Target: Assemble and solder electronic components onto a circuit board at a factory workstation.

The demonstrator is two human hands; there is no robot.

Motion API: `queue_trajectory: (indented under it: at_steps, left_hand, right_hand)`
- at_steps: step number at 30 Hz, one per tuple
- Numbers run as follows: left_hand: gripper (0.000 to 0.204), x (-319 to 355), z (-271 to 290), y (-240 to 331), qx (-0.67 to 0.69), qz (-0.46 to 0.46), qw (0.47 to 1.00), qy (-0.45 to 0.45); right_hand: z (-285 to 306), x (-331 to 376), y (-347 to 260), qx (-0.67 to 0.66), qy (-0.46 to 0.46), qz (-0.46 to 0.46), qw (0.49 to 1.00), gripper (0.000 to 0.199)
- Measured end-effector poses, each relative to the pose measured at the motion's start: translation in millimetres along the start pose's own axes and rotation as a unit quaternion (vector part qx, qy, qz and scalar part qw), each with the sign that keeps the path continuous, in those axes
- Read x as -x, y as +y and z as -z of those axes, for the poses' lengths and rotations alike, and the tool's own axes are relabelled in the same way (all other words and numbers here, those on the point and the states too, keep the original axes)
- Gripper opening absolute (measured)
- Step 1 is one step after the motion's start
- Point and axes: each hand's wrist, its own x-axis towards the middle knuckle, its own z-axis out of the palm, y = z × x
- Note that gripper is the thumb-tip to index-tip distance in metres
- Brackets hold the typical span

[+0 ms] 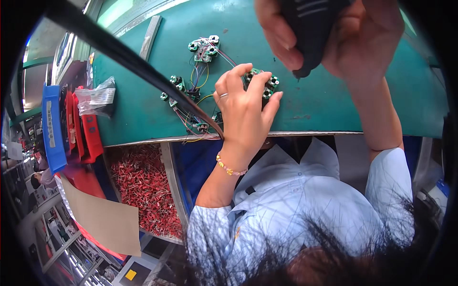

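Observation:
My left hand [243,105] rests on the green mat, fingers curled around a small green circuit board [267,86] with round black-and-white parts. Thumb and fingertips hold it at its edges, and part of it is hidden beneath them. Up and to the right, my right hand [355,47] grips a black electric screwdriver [310,33], its tapered nose pointing down. That thin tip hangs apart from the board, to its right. Coloured wires join similar boards [204,49] beyond my left hand, and more boards [176,83] lie to its left.
A dark cord [133,66] crosses from the upper left to my left wrist. A grey ridged strip [150,37] lies at the back left. Left of the mat are a plastic bag [98,97], blue [53,128] and red bins [90,136]. Below sits a tray of small red parts [143,190].

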Motion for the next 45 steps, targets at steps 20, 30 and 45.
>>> queue_trajectory:
  at_steps: [20, 30, 45]
  left_hand:
    - [0.038, 6, -2, -16, 0.047, 0.000, 0.998, 0.029]
    - [0.035, 6, -6, -15, 0.057, -0.004, 0.997, 0.059]
    - [0.039, 7, -7, -14, 0.053, -0.014, 0.997, 0.050]
  right_hand:
    - [-31, -18, 21, -0.049, -0.021, 0.014, 0.998, 0.050]
    - [-33, -4, 15, -0.121, 0.034, -0.040, 0.991, 0.043]
    - [-31, 5, 16, -0.095, 0.061, -0.048, 0.992, 0.042]
